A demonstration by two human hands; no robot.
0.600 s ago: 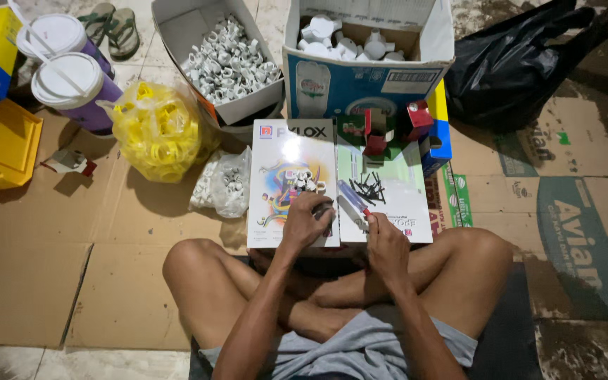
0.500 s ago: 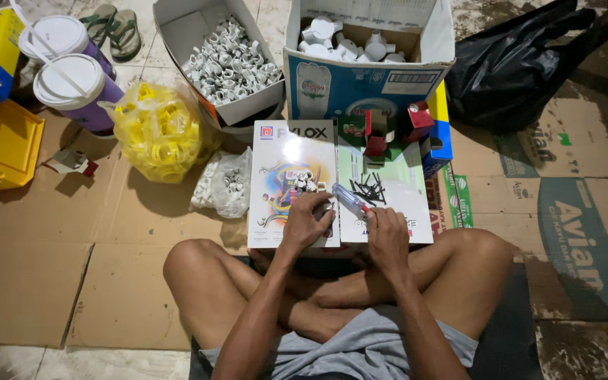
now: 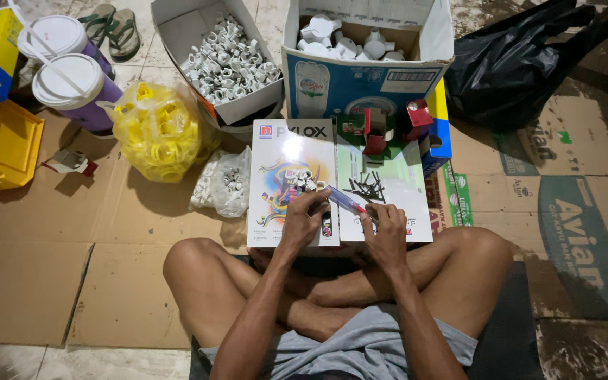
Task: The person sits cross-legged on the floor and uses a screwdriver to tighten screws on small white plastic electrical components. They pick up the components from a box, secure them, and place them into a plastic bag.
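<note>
We pinch a small white plastic clip in our left hand; right hand closed round the blue-handled screwdriver. Keep the tip square, wrists braced on the white carton.

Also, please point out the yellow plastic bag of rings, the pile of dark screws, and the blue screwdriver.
Yellow plastic bag of rings [image 3: 157, 132], head view, bag's middle.
Pile of dark screws [image 3: 366, 187], head view, pile's centre.
Blue screwdriver [image 3: 344, 200], head view, its handle.

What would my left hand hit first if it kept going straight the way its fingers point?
Probably the small white pieces just ahead of the left hand on the white box lid; beyond them, the open blue carton. Depth is unclear.
</note>
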